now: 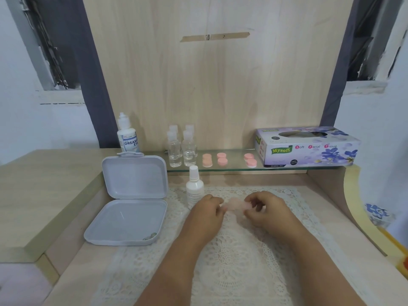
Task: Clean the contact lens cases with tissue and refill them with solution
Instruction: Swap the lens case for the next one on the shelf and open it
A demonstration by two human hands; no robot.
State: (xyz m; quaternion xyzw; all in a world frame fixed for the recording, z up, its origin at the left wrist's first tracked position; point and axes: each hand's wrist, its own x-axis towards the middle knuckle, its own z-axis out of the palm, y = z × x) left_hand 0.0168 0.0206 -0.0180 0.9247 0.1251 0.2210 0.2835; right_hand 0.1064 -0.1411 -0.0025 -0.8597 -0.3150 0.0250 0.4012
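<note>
Head view shows both hands meeting over the lace mat (231,257) on the table (66,250). The left hand (206,212) and right hand (268,209) each pinch an end of a blurred pink lens case (236,205), lifted just above the mat, probably to steady it while opening or wiping. A white solution bottle (194,187) stands just beside the left hand, handy for refilling. Spare pink cases (221,159) and the tissue box (306,146) wait on the glass shelf (242,168) behind.
</note>
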